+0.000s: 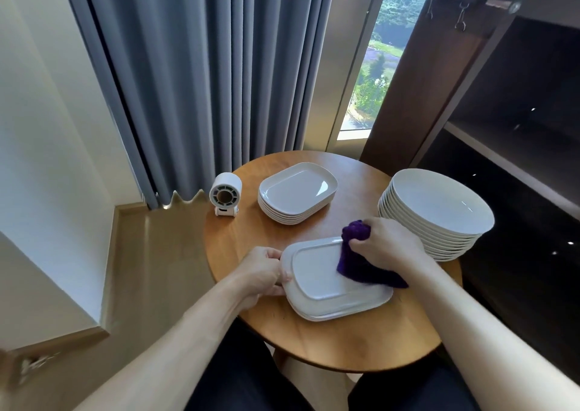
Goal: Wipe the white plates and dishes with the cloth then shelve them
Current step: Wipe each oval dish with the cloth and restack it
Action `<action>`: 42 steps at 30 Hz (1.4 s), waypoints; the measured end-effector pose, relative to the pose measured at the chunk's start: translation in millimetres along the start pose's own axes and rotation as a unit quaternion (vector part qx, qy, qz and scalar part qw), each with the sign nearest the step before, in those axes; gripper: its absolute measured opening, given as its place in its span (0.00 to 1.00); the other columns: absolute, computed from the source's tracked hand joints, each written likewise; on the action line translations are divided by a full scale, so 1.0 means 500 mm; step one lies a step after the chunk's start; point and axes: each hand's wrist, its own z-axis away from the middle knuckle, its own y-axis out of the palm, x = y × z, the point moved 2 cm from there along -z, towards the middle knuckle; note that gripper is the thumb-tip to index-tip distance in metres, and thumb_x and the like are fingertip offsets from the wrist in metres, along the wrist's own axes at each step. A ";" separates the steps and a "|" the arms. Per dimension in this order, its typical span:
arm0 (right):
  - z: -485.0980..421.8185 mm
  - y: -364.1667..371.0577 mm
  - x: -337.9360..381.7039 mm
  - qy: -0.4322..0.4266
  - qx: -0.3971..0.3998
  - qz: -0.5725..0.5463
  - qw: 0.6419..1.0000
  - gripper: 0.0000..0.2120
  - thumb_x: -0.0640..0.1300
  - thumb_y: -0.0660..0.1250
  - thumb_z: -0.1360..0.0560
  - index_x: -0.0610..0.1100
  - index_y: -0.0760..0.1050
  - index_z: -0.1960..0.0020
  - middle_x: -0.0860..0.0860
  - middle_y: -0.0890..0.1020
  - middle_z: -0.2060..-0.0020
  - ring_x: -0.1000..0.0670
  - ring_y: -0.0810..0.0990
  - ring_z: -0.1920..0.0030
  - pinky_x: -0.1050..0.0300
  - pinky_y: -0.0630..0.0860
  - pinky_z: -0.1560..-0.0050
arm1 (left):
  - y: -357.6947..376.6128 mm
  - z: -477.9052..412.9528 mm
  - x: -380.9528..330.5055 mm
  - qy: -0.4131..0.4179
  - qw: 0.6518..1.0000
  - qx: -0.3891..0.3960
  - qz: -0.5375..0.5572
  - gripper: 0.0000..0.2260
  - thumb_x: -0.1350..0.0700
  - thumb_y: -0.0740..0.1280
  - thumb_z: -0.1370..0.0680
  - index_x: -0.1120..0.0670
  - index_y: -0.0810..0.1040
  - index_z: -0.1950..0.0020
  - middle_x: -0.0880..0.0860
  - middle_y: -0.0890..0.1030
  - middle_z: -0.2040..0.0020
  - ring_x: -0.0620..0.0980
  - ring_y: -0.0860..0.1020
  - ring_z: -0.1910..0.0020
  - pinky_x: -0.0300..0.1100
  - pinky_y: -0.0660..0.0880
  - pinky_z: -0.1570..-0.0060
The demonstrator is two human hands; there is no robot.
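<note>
No writing, label, brand or number can be read anywhere in the view. The small white fan [225,194], just left of the stack of rectangular white plates [297,193] on the round wooden table [345,341], shows only a bare grille, and any mark on its base is perhaps too small to make out. The plates themselves are plain.

Head view, steeply down, close tabletop [314,341]
</note>
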 end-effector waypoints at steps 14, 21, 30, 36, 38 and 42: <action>0.151 0.078 0.225 -0.160 -0.150 0.004 0.976 0.18 0.61 0.65 0.22 0.51 0.71 0.39 0.48 0.72 0.44 0.42 0.75 0.44 0.48 0.70 0.54 | -0.014 0.019 -0.007 0.017 0.997 0.063 0.033 0.20 0.73 0.50 0.28 0.64 0.82 0.57 0.59 0.77 0.64 0.56 0.77 0.63 0.49 0.78 0.57; 0.171 0.099 0.131 -0.187 -0.123 0.032 0.974 0.27 0.66 0.66 0.28 0.56 0.71 0.33 0.49 0.75 0.43 0.43 0.76 0.46 0.50 0.72 0.54 | -0.001 0.009 -0.009 -0.019 0.996 0.067 0.059 0.10 0.62 0.59 0.26 0.61 0.79 0.53 0.60 0.79 0.59 0.57 0.78 0.59 0.51 0.77 0.54; 0.098 0.095 -0.133 0.014 -0.101 -0.103 0.989 0.29 0.70 0.64 0.31 0.64 0.72 0.32 0.56 0.75 0.47 0.47 0.80 0.45 0.52 0.73 0.55 | -0.005 -0.003 -0.002 -0.001 1.000 0.005 -0.016 0.08 0.68 0.67 0.20 0.64 0.79 0.42 0.60 0.87 0.51 0.54 0.86 0.55 0.45 0.83 0.60; 0.104 0.138 -0.233 0.067 -0.080 -0.003 0.995 0.22 0.68 0.65 0.30 0.63 0.75 0.39 0.56 0.70 0.53 0.48 0.76 0.51 0.53 0.70 0.63 | -0.021 0.002 0.004 -0.007 0.999 -0.022 -0.041 0.13 0.68 0.67 0.23 0.64 0.79 0.38 0.61 0.86 0.47 0.60 0.84 0.46 0.53 0.81 0.46; 0.100 0.140 -0.233 0.059 -0.069 0.011 0.996 0.20 0.67 0.65 0.29 0.61 0.75 0.40 0.54 0.69 0.53 0.47 0.75 0.51 0.53 0.69 0.63 | -0.020 0.002 0.005 -0.013 0.999 -0.018 -0.048 0.15 0.69 0.68 0.24 0.64 0.78 0.38 0.61 0.86 0.46 0.60 0.84 0.44 0.52 0.81 0.46; 0.092 0.137 -0.239 0.042 -0.055 0.008 0.998 0.20 0.68 0.65 0.29 0.60 0.73 0.42 0.54 0.68 0.54 0.48 0.73 0.53 0.52 0.68 0.62 | -0.023 0.000 -0.004 -0.004 1.000 -0.014 -0.027 0.15 0.68 0.70 0.24 0.61 0.77 0.37 0.60 0.86 0.46 0.59 0.85 0.47 0.51 0.82 0.50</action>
